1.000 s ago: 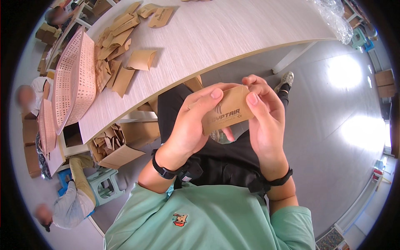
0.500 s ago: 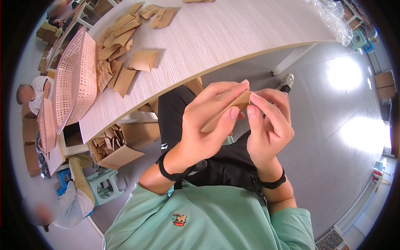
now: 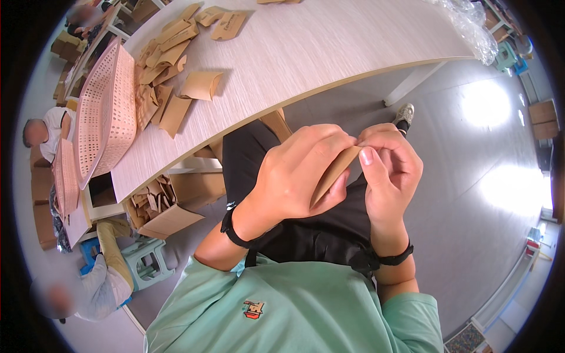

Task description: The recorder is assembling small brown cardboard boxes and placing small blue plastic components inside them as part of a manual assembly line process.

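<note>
A small brown cardboard pillow box (image 3: 335, 176) is held between my two hands above my lap. My left hand (image 3: 300, 170) wraps round its body, fingers along the far side and thumb below. The thumb and fingers of my right hand (image 3: 391, 170) pinch the box's upper right end. Much of the box is hidden by my left hand. On the table (image 3: 329, 47), beyond my left hand, lies a heap of similar brown pillow boxes (image 3: 170, 56). One puffed-out pillow box (image 3: 202, 85) sits at the heap's near edge.
A pink perforated basket (image 3: 106, 112) stands at the table's left end. Below is an open carton (image 3: 170, 220) with flat cardboard pieces, next to a pale green stool (image 3: 147, 262). Clear plastic wrap (image 3: 471, 29) hangs at the far right table edge. Two people are at left.
Both hands have shifted slightly right, and the left hand has rolled, turning the pillow box so its narrow side shows. My right thumb now presses on the box's end.
</note>
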Demonstrator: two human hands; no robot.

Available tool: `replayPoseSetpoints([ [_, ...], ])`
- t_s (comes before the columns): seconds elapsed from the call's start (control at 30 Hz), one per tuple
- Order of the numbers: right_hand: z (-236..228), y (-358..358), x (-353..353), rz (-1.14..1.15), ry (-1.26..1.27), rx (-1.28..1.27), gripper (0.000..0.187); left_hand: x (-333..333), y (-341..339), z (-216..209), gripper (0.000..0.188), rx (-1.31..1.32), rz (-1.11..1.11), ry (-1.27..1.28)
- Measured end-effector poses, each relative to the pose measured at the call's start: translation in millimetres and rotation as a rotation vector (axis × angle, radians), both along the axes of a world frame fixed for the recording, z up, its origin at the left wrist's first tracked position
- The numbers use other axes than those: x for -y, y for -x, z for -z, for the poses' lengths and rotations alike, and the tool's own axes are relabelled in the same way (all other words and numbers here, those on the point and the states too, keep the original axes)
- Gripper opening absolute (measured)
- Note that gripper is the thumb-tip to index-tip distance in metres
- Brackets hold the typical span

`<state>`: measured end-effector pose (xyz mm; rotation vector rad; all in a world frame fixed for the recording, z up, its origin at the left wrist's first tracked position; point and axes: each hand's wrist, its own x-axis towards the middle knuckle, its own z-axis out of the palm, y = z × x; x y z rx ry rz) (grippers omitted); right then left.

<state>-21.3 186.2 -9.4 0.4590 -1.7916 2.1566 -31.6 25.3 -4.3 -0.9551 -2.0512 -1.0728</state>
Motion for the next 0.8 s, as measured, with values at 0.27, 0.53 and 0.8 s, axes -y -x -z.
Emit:
replayPoseSetpoints([
  [0.27,0,7,3,0.177,-0.306,-0.245,0.016,4,-2,-5,0.023,0.301,0.095,-0.153],
  [0.53,6,17,1,0.284,-0.687,-0.599,0.024,27,-10,-23,0.040,1.118,0.382,-0.725],
  [0.8,5,6,-18,0.097,-0.468,-0.261,0.046,28,-2,-29,0.067,1.396,0.342,-0.285],
])
